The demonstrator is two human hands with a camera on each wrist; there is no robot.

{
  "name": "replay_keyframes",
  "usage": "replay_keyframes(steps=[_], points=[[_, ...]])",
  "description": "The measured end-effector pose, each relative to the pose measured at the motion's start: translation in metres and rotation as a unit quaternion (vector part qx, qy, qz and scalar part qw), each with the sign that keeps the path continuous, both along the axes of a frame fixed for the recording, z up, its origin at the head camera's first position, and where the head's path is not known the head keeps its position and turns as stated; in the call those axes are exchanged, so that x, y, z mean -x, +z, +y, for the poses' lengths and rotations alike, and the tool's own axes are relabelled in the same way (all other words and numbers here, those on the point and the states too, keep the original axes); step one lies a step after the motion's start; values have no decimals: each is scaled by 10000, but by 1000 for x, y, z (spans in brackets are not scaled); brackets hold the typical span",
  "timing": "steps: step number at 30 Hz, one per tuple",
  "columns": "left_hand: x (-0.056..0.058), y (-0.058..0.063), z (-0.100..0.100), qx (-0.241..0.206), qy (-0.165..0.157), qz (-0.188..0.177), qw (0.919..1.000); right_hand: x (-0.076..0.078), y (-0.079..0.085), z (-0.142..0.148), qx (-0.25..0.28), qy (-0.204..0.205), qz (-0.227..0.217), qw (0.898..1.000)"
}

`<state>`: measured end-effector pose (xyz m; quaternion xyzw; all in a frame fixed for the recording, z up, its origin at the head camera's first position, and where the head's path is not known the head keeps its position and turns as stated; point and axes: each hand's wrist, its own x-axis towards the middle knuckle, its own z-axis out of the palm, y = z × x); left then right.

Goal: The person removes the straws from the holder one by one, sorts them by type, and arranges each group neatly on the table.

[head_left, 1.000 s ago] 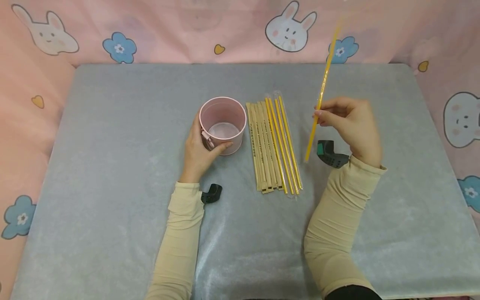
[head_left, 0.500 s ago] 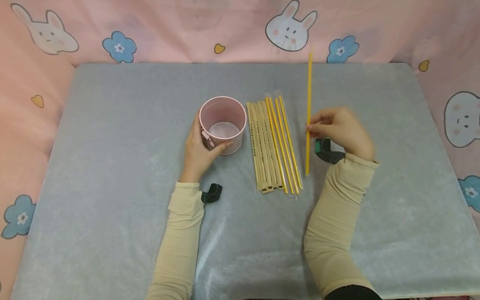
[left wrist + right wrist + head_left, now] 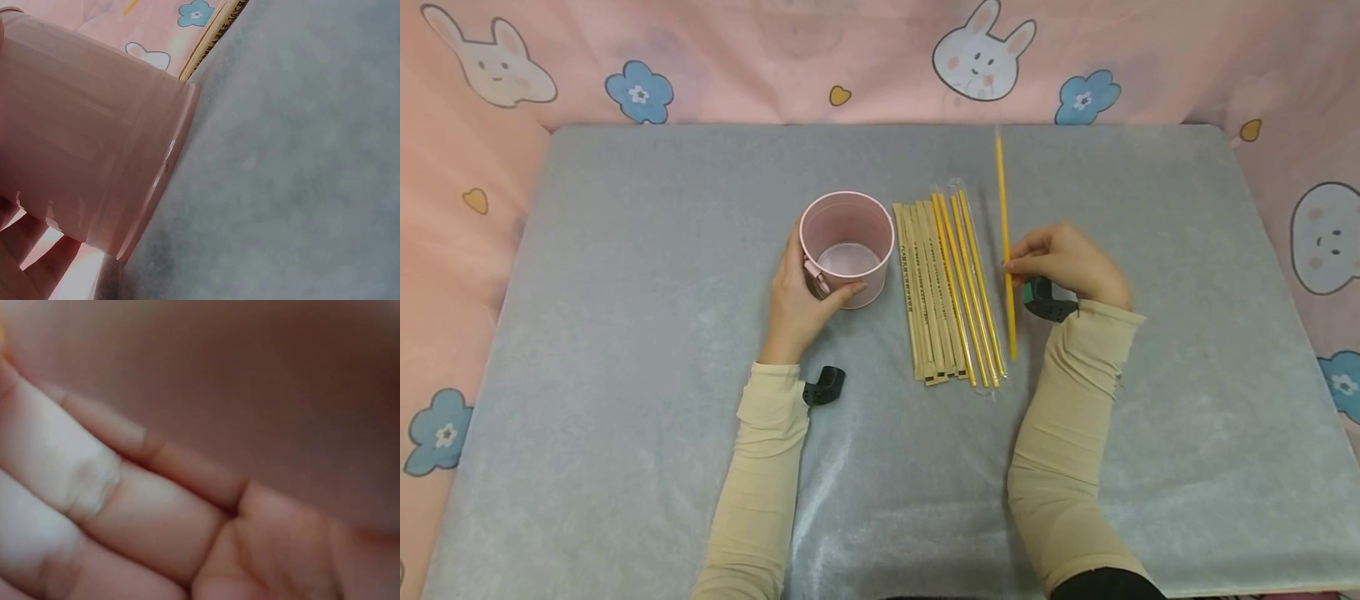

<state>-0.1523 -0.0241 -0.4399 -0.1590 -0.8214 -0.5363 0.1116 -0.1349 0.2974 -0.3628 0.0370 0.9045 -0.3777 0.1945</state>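
In the head view my left hand (image 3: 796,312) grips the pink cup (image 3: 868,289) from its left side, thumb across the front and fingers behind. The cup stands upright on the table, its inside bare; the left wrist view shows its smooth wall (image 3: 81,137) and base rim up close. My right hand (image 3: 1067,262) pinches one yellow straw (image 3: 1003,200) in a clear wrapper between thumb and fingers. That straw lies nearly lengthwise, just right of the row of wrapped yellow straws (image 3: 973,287). Only blurred fingers (image 3: 144,506) fill the right wrist view.
Several flat tan paper packets (image 3: 925,292) with dark print lie side by side between the cup and the yellow straws. A grey cloth covers the table (image 3: 625,292). Pink curtain (image 3: 737,67) with rabbits and flowers hangs behind and at both sides.
My right hand has brought the pinched straw leftward and down toward the row of straws, and its tilt has turned from leaning right to nearly straight. The left hand and cup stay put.
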Motion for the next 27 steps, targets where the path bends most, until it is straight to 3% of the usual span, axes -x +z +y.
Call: replay_keyframes(steps=[17, 27], points=[[1, -1, 0, -91, -30, 36, 9999, 9, -18, 1, 131, 312, -748, 9966], [1, -2, 1, -141, -37, 69, 9999, 10, -21, -1, -23, 423, -906, 9950]])
